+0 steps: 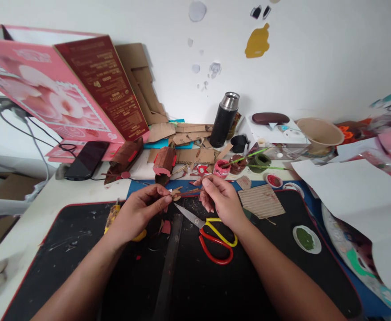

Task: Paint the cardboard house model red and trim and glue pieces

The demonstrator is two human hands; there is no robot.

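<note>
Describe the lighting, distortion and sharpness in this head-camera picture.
Head view: soft, even light, with faint shadows on the black mat; wide-lens bending curves the edges, stretching the forearms and the white paper; the middle is sharp, with the scissors crisp; the small cardboard piece pinched between left hand and right hand is too tiny to make out.

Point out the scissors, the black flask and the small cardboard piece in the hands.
scissors (211,234): head view, on the yellow handle loop near the pivot.
black flask (224,122): head view, middle of its dark body.
small cardboard piece (175,194): head view, the bit showing between both hands' fingers.
</note>
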